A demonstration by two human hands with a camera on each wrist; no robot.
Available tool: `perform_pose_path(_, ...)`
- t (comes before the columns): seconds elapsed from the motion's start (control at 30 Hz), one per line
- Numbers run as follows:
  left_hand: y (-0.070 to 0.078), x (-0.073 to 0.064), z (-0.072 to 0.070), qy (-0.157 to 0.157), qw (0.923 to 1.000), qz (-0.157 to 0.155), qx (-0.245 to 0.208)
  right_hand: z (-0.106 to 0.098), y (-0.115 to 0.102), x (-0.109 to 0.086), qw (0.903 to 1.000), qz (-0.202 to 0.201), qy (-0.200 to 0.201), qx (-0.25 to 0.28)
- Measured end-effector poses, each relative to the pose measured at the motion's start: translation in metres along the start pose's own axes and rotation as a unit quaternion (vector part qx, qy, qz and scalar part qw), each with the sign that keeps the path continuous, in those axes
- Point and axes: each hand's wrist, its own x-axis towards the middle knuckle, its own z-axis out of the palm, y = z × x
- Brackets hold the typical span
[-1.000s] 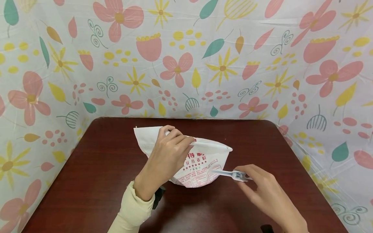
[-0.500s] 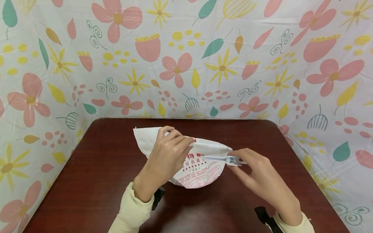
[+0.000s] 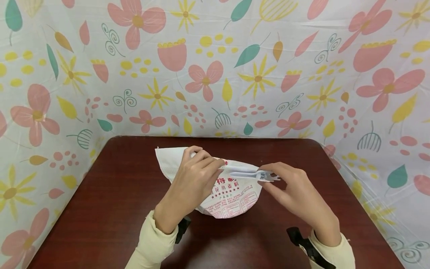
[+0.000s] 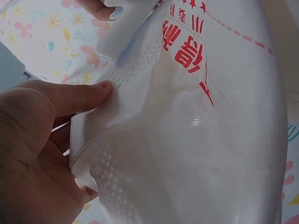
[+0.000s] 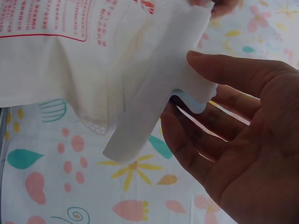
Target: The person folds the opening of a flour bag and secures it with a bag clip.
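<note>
A white flour bag [image 3: 231,203] with red printing sits on the table, its top folded over. My left hand [image 3: 195,177] grips the folded top edge; in the left wrist view its thumb [image 4: 86,95] lies on the white woven plastic. On the other side, my right hand [image 3: 299,190] pinches a white bag clip [image 3: 246,174] with a light blue part. The long clip overlaps the bag's upper right edge in the head view. From the right wrist, the clip [image 5: 154,98] runs along the fold, thumb on one side and fingers on the other.
A dark red-brown wooden table [image 3: 100,209] carries the bag. Behind and at both sides hangs a white cloth [image 3: 208,48] printed with flowers and leaves. Black straps [image 3: 309,248] sit at the wrists, by the pale sleeves.
My right hand has moved up and left, bringing the clip from beside the bag's lower right to along its top edge. The left hand has kept its hold on the fold.
</note>
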Motion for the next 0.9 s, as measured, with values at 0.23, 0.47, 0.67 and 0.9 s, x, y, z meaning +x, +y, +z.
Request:
perform_pose_path(0.23, 0.000, 0.000, 0.000, -0.001, 1.0000, -0.003, -0.003, 0.000, 0.000, 0.005, 1.0000, 0.004, 0.003, 0.006)
perform_pose_path(0.47, -0.001, -0.001, 0.000, -0.004, 1.0000, -0.007, -0.006, 0.004, -0.002, 0.010, 0.9998, 0.008, -0.006, 0.019)
perform_pose_path(0.67, -0.001, -0.002, 0.000, -0.002, 1.0000, -0.002, -0.004, 0.008, -0.001, 0.013, 0.9983, 0.017, -0.029, 0.048)
perform_pose_path(0.9, -0.001, -0.001, -0.002, -0.009, 1.0000, 0.001, 0.000, 0.012, 0.002, 0.017, 0.9967, 0.038, -0.053, 0.048)
